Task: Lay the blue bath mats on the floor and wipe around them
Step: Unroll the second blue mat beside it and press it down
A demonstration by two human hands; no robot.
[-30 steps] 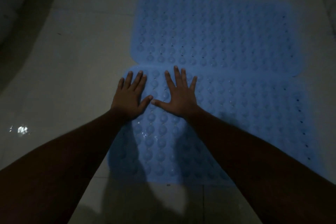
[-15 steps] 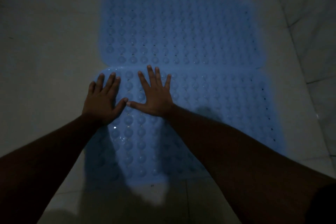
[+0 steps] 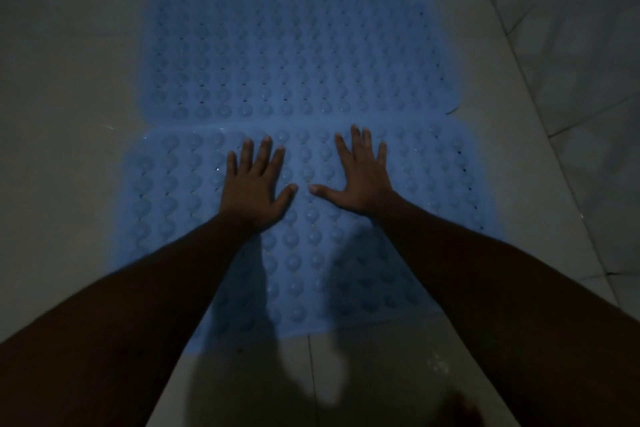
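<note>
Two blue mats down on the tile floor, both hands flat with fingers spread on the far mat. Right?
No. The head view shows the left hand and right hand flat, fingers spread, on the near mat, not the far mat. The rest holds.

Bare on left hand [image 3: 254,189] and right hand [image 3: 360,184], bare behind each wrist along both forearms. Short-trimmed at the thumbnails. Lost in shadow farther back toward the elbows.

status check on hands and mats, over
Left hand, right hand flat on near blue bumpy rubbery bath mat. Far blue bumpy mat lies flat, adjoining. No obstruction seen.
</note>
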